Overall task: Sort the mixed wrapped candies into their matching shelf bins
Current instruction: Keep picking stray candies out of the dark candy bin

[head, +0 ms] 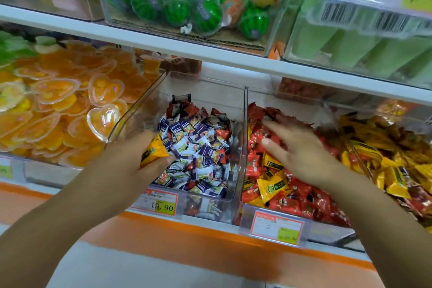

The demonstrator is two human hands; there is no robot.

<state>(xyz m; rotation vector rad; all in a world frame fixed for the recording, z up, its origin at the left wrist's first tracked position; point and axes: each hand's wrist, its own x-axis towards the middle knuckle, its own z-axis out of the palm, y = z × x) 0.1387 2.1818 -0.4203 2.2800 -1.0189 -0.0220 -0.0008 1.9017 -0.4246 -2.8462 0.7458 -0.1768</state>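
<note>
My left hand [131, 161] grips a yellow wrapped candy [153, 151] over the near left corner of the middle clear bin [203, 91], which holds several purple, white and red candies [198, 147]. My right hand [301, 147] hovers with fingers spread over the red candy bin [244, 147] to its right. Among the red candies [297, 203] lie a few yellow ones [272, 186]. Further right is a bin of yellow candies [397, 170].
Heart-shaped orange jelly cups [58, 110] fill the bin on the left. The shelf above carries clear boxes of watermelon-shaped jellies [163, 0] and green packs [362, 49]. Price tags [159, 203] hang on the orange-striped shelf edge [187, 231].
</note>
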